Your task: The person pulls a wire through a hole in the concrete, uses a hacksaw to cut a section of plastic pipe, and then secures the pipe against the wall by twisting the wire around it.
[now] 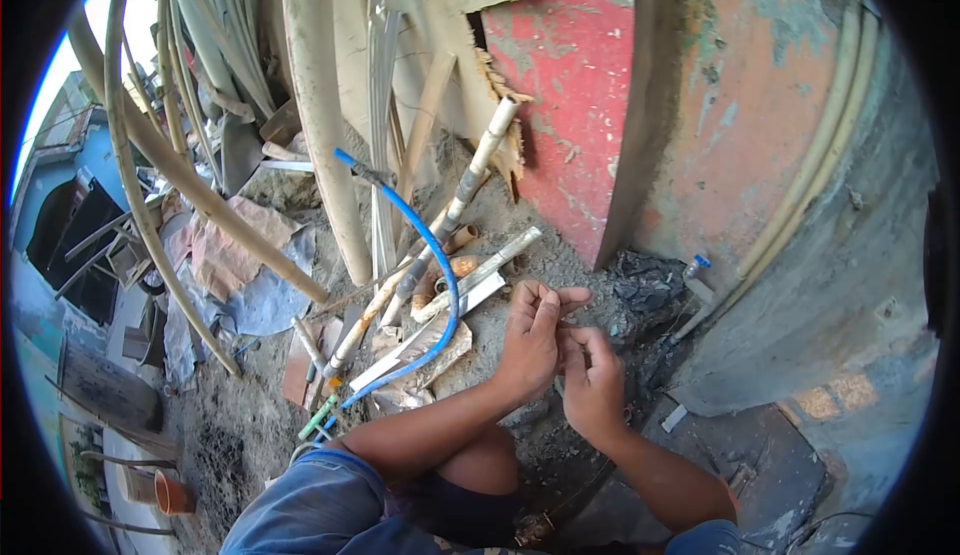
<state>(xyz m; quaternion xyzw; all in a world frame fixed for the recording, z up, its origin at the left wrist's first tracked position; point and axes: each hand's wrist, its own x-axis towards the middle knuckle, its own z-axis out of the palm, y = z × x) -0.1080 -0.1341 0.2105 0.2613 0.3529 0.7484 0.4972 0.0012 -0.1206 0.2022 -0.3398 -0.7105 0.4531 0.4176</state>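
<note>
Both hands are raised close together over the rubble in the middle of the head view. My left hand has its thumb pressed to bent fingers, with one finger pointing right. Just below and to the right, my right hand is closed in a pinch, its fingertips near the left hand's. Whatever lies between the fingertips is too small to make out. A curved blue hose runs left of the hands. Beside it lie a long stained pipe and a shorter white pipe.
A blue-handled tap stands right of the hands by the wall pipes. Behind is a red panel. Long poles lean at the left. An orange pot sits at the lower left.
</note>
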